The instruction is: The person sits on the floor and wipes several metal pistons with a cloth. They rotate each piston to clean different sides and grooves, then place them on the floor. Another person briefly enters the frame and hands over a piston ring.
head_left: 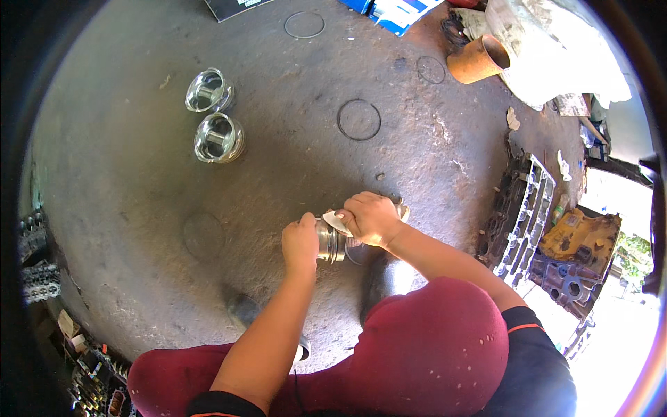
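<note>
Above the floor, between my knees, is a shiny metal piston (331, 243) with ring grooves round its side, lying roughly sideways. My left hand (299, 244) is closed round its left end. My right hand (373, 218) is closed on a pale, thin, flat piece (338, 222), held against the top of the piston; whether it is cloth or paper I cannot tell. A metal end (402, 211) shows just beyond the right hand, perhaps joined to the piston, but the hand hides the link. The fingertips of the left hand are partly hidden.
Two more pistons (219, 138) stand on the floor at far left. Thin dark rings (358, 119) lie ahead. A rusty cylinder sleeve (478, 60) rests near white sacks (549, 42). Blue boxes (399, 12) are at the far edge; a cylinder head (524, 215) lies at right.
</note>
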The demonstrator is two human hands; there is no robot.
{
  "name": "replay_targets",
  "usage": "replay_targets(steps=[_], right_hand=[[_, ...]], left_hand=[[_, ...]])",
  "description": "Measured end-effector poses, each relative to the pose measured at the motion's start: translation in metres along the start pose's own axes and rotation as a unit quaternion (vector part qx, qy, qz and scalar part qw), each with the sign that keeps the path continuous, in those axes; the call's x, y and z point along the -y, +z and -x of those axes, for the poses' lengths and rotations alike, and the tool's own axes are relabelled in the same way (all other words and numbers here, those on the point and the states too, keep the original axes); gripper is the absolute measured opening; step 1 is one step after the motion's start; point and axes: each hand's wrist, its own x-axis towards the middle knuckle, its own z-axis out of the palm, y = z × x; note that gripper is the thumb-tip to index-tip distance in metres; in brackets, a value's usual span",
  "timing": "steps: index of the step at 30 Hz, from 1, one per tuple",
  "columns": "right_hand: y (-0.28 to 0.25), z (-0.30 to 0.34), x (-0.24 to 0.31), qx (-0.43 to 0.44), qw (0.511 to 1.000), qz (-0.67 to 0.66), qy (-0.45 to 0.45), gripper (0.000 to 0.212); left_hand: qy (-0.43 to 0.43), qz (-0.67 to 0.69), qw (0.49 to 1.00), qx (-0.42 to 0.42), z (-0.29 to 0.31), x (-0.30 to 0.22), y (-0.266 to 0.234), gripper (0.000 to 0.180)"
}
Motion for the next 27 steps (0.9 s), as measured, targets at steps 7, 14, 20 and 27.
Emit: replay_targets(steps=[7, 14, 20, 27], right_hand=[[-0.012, -0.024, 0.011, 0.192, 0.942, -0.061, 0.269, 0.067], [-0.02, -0.035, 0.012, 0.199, 0.933, -0.049, 0.295, 0.07], [-0.029, -0.03, 0.011, 0.228, 0.926, -0.05, 0.297, 0.07], [-0.026, -0.024, 0.009, 0.222, 0.921, -0.057, 0.314, 0.068]], left_hand=[[-0.056, -0.014, 0.995, -0.084, 0.01, -0.022, 0.016, 0.063], [-0.101, -0.004, 0.991, -0.089, 0.003, -0.027, 0.019, 0.061], [-0.034, -0.02, 0.993, -0.108, 0.018, -0.028, 0.024, 0.059], [0.003, 0.013, 0.993, -0.119, 0.025, -0.023, 0.027, 0.055]])
